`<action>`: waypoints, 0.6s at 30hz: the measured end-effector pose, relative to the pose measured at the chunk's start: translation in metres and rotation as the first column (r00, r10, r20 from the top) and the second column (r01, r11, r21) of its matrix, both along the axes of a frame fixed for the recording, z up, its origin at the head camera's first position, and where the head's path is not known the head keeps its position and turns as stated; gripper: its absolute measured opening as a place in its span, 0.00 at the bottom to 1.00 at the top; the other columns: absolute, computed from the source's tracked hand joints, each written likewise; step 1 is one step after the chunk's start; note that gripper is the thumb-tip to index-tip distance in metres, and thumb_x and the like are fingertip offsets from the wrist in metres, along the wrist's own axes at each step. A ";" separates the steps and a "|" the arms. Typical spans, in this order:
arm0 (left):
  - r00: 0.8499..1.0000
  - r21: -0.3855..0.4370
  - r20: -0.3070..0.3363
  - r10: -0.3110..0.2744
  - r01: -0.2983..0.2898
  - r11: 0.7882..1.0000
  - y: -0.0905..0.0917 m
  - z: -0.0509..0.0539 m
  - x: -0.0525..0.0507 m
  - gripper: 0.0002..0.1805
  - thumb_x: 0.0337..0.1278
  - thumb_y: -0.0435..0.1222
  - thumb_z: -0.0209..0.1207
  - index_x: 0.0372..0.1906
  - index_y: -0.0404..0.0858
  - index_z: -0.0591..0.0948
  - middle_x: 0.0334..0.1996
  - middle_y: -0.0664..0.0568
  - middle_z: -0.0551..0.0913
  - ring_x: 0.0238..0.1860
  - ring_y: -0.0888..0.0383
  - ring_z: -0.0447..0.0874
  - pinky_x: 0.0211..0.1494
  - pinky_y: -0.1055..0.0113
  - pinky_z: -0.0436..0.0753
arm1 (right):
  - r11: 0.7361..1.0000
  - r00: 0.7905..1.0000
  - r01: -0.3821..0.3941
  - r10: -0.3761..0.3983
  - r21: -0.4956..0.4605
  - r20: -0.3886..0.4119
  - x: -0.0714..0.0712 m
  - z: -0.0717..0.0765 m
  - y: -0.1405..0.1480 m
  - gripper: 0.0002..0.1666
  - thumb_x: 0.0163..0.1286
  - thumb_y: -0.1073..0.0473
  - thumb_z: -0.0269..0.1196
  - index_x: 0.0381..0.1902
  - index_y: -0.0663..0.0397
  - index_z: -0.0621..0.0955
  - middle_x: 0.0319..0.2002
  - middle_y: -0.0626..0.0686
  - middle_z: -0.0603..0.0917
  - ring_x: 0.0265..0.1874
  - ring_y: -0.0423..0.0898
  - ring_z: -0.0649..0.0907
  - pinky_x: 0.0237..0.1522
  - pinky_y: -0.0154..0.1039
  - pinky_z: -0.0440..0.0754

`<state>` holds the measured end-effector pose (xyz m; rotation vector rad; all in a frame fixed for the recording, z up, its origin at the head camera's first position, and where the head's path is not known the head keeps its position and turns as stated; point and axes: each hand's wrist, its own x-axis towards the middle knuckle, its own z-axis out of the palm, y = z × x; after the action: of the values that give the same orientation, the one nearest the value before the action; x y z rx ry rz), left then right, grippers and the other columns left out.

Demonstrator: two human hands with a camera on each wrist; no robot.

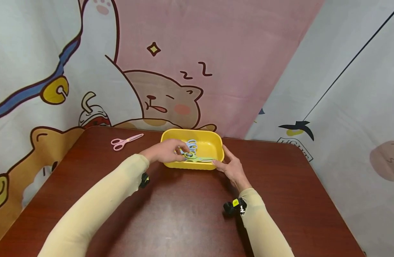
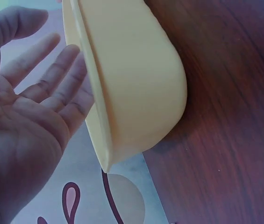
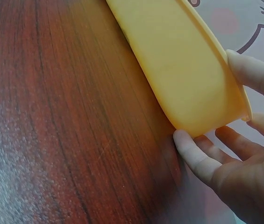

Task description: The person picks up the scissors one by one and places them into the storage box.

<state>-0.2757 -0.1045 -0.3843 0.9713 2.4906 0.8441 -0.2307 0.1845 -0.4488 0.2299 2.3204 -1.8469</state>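
Observation:
A yellow plastic bin point(image 1: 213, 142) stands near the table's far edge. Inside it lie green-handled scissors point(image 1: 200, 159) along the near wall and blue-handled scissors point(image 1: 192, 144) beside them. My left hand point(image 1: 169, 150) reaches over the bin's left end, close to the scissor handles; in the left wrist view its fingers are loosely bent, thumb apart, with nothing visible between them. My right hand point(image 1: 230, 167) holds the bin's right near corner, with the thumb at the rim and the other fingers against the outer end wall point(image 3: 206, 102).
Pink scissors point(image 1: 126, 141) lie on the table, left of the bin. The dark reddish-brown wooden table point(image 1: 184, 214) extends toward me. Behind it hangs a cartoon-printed curtain point(image 1: 232, 71).

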 end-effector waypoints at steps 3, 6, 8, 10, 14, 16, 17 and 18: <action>1.000 0.033 -0.011 0.015 -0.015 0.999 -0.004 -0.002 0.004 0.20 0.64 0.36 0.62 0.59 0.35 0.84 0.59 0.42 0.84 0.50 0.52 0.85 0.55 0.57 0.81 | 1.000 1.000 0.000 0.000 -0.005 -0.002 0.000 -0.001 0.000 0.55 0.66 0.59 0.74 0.83 0.34 0.58 0.81 0.53 0.57 0.47 0.46 0.87 0.53 0.43 0.85; 0.999 0.082 -0.013 0.043 -0.042 0.996 -0.007 -0.004 0.007 0.20 0.64 0.35 0.63 0.59 0.35 0.83 0.58 0.42 0.84 0.50 0.52 0.84 0.54 0.58 0.82 | 1.000 1.000 0.001 -0.001 -0.008 -0.003 -0.001 -0.001 0.000 0.55 0.66 0.60 0.74 0.83 0.34 0.58 0.81 0.53 0.57 0.48 0.46 0.87 0.53 0.43 0.85; 0.998 0.120 -0.015 0.064 -0.062 0.991 -0.010 -0.007 0.009 0.20 0.64 0.34 0.64 0.59 0.35 0.83 0.56 0.41 0.84 0.50 0.52 0.84 0.52 0.59 0.82 | 1.000 1.000 0.002 -0.002 -0.009 -0.001 -0.001 -0.001 -0.001 0.55 0.66 0.60 0.74 0.83 0.33 0.58 0.81 0.53 0.57 0.48 0.47 0.87 0.53 0.43 0.85; 0.996 0.150 -0.022 0.086 -0.081 0.985 -0.013 -0.009 0.011 0.19 0.63 0.34 0.65 0.58 0.35 0.84 0.55 0.40 0.83 0.50 0.52 0.84 0.51 0.60 0.83 | 1.000 1.000 0.001 -0.001 -0.010 -0.001 -0.001 -0.001 -0.001 0.55 0.66 0.60 0.74 0.83 0.33 0.58 0.81 0.53 0.57 0.48 0.47 0.86 0.53 0.44 0.85; 0.991 0.187 -0.044 0.125 -0.115 0.976 -0.020 -0.014 0.014 0.19 0.62 0.33 0.64 0.57 0.37 0.84 0.55 0.41 0.83 0.49 0.52 0.84 0.51 0.60 0.83 | 1.000 1.000 0.001 -0.001 -0.007 -0.002 -0.002 -0.001 -0.001 0.55 0.65 0.60 0.74 0.83 0.33 0.58 0.82 0.54 0.56 0.48 0.47 0.87 0.54 0.45 0.84; 0.988 0.201 -0.058 0.146 -0.132 0.971 -0.023 -0.017 0.015 0.19 0.60 0.33 0.63 0.57 0.38 0.84 0.55 0.42 0.83 0.48 0.53 0.83 0.50 0.60 0.84 | 1.000 1.000 0.003 -0.003 -0.007 -0.001 -0.001 0.000 -0.001 0.55 0.65 0.60 0.75 0.83 0.33 0.58 0.82 0.54 0.56 0.47 0.47 0.88 0.54 0.46 0.84; 0.986 0.211 -0.069 0.154 -0.136 0.968 -0.024 -0.018 0.016 0.19 0.60 0.33 0.62 0.57 0.38 0.84 0.54 0.43 0.84 0.48 0.53 0.84 0.50 0.60 0.84 | 1.000 1.000 0.003 -0.003 -0.005 -0.001 -0.001 0.000 -0.001 0.55 0.65 0.60 0.74 0.83 0.33 0.58 0.81 0.54 0.57 0.47 0.47 0.88 0.55 0.46 0.84; 0.984 0.223 -0.080 0.161 -0.140 0.965 -0.026 -0.019 0.016 0.19 0.59 0.32 0.62 0.57 0.38 0.84 0.53 0.44 0.84 0.47 0.54 0.84 0.49 0.60 0.84 | 1.000 1.000 0.002 -0.002 -0.003 -0.001 -0.001 -0.001 -0.001 0.55 0.66 0.60 0.74 0.83 0.34 0.58 0.81 0.54 0.57 0.47 0.47 0.88 0.55 0.46 0.84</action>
<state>-0.2596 -0.1303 -0.4035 0.9189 2.6227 1.1632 -0.2317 0.1838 -0.4493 0.2307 2.3189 -1.8518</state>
